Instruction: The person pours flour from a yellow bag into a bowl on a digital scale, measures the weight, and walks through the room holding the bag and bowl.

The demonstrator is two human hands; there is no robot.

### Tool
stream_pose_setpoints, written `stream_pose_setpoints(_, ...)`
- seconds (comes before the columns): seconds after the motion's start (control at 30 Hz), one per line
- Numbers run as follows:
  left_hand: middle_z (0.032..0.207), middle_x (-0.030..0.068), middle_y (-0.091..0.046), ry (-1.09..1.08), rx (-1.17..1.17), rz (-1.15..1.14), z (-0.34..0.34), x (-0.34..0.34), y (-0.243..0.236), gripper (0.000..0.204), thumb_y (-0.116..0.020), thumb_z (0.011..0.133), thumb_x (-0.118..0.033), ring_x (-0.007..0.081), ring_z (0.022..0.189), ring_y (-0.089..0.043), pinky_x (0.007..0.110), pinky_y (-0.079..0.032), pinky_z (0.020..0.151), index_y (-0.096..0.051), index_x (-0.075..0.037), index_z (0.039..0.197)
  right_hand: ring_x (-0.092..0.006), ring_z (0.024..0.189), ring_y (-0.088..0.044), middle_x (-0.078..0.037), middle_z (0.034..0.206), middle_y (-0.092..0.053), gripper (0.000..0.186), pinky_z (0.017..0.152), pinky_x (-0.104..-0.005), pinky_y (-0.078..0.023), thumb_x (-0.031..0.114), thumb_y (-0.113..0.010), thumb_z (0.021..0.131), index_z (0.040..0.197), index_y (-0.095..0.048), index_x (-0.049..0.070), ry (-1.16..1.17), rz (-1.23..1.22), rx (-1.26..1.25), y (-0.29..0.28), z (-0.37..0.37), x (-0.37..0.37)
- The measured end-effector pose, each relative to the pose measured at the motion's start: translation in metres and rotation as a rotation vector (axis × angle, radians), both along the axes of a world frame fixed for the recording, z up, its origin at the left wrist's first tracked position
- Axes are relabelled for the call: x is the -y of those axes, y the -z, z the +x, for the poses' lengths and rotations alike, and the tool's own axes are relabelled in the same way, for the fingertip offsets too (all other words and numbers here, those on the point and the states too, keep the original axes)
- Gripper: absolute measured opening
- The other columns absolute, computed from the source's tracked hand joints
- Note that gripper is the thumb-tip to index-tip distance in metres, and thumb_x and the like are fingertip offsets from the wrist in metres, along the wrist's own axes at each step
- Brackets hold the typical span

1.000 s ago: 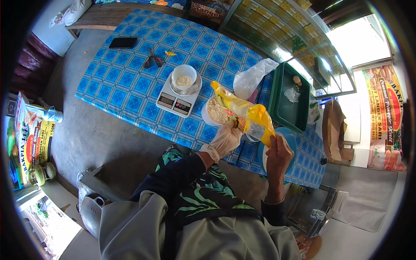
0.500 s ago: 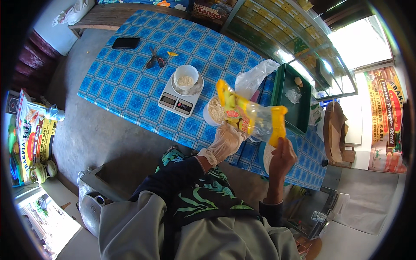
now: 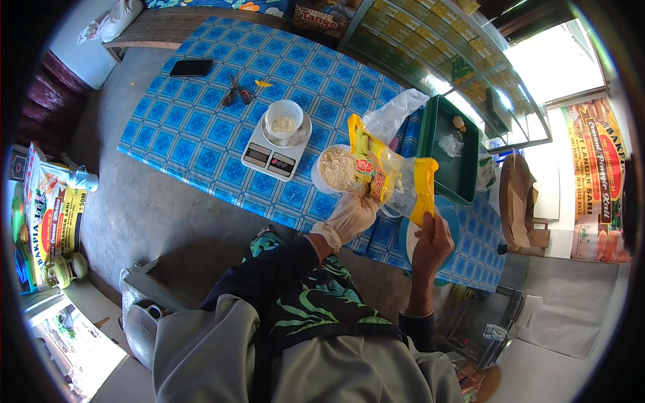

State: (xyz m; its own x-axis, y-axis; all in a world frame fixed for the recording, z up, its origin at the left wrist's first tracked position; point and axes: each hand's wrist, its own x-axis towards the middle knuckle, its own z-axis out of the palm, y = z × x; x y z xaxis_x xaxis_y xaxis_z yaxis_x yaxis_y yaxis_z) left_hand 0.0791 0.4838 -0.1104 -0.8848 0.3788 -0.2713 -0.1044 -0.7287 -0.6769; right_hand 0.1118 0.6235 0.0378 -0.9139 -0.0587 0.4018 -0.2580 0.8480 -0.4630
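A yellow and clear plastic packet (image 3: pixel 398 176) is held slantwise beside a white bowl (image 3: pixel 318 181) filled with pale, crumbly powder (image 3: pixel 337 167). My left hand (image 3: pixel 352 216), in a thin whitish glove, grips the packet's lower side near the bowl; some fingers are behind it. My bare right hand (image 3: pixel 433 243) pinches the packet's yellow right end. To the left, a white digital kitchen scale (image 3: pixel 257 168) carries a white cup (image 3: pixel 285 111) with a little pale powder in it. Partly under my right hand is a light-blue basin (image 3: pixel 446 236) with white contents.
A black phone (image 3: pixel 191 68), dark-handled scissors (image 3: pixel 236 94) and a yellow scrap (image 3: pixel 263 84) lie toward the table's far left. A clear plastic bag (image 3: pixel 395 115) and a green tray (image 3: pixel 437 176) are beyond the packet. A glass display case (image 3: pixel 430 47) stands along the far side.
The packet's left end has moved off the bowl, rightward, so more of the powder shows. Both hands still grip the packet; my right hand has shifted slightly left and down.
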Motion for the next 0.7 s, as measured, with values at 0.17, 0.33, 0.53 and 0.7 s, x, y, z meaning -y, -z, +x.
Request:
stream_pose_setpoints(0.17, 0.123, 0.0158, -0.047, 0.078, 0.115, 0.009, -0.004, -0.001, -0.013, 0.036, -0.048, 0.099, -0.013, 0.0238, 0.117, -0.052, 0.026, -0.052, 0.094, -0.041, 0.001, 0.131, -0.0244, 0.09, -0.065, -0.017, 0.116, -0.061, 0.035, 0.07, -0.0294, -0.051, 0.006, -0.057, 0.092, 0.126, -0.054, -0.002, 0.013, 0.037, -0.268, 0.015, 0.002, 0.012)
stream_pose_setpoints(0.33, 0.122, 0.0149, -0.048, -0.061, 0.102, -0.141, -0.01, -0.011, 0.028, 0.035, -0.046, 0.1, -0.013, 0.0222, 0.116, -0.052, 0.025, -0.051, 0.095, -0.041, 0.001, 0.132, -0.0258, 0.109, -0.058, -0.019, 0.133, -0.051, 0.049, 0.081, -0.0302, -0.051, 0.007, -0.058, 0.091, 0.137, -0.044, -0.001, -0.098, -0.044, -0.127, 0.018, 0.016, 0.013)
stream_pose_setpoints(0.53, 0.121, 0.0145, -0.048, -0.024, 0.045, -0.197, -0.009, -0.013, 0.041, 0.034, -0.044, 0.101, -0.012, 0.0221, 0.117, -0.051, 0.026, -0.05, 0.097, -0.042, 0.002, 0.132, -0.0312, 0.106, -0.058, -0.024, 0.126, -0.055, 0.05, 0.084, -0.0367, -0.048, 0.004, -0.056, 0.09, 0.137, -0.042, -0.006, -0.062, -0.221, 0.233, 0.017, 0.024, 0.016)
stream_pose_setpoints(0.7, 0.122, 0.0154, -0.047, -0.023, 0.073, -0.141, -0.005, -0.017, 0.038, 0.034, -0.043, 0.101, -0.012, 0.0242, 0.117, -0.051, 0.028, -0.05, 0.098, -0.041, 0.001, 0.133, -0.0221, 0.076, -0.063, -0.021, 0.107, -0.064, 0.044, 0.069, -0.0322, -0.05, 0.007, -0.054, 0.093, 0.134, -0.045, -0.005, 0.012, -0.185, 0.105, 0.025, 0.02, 0.017)
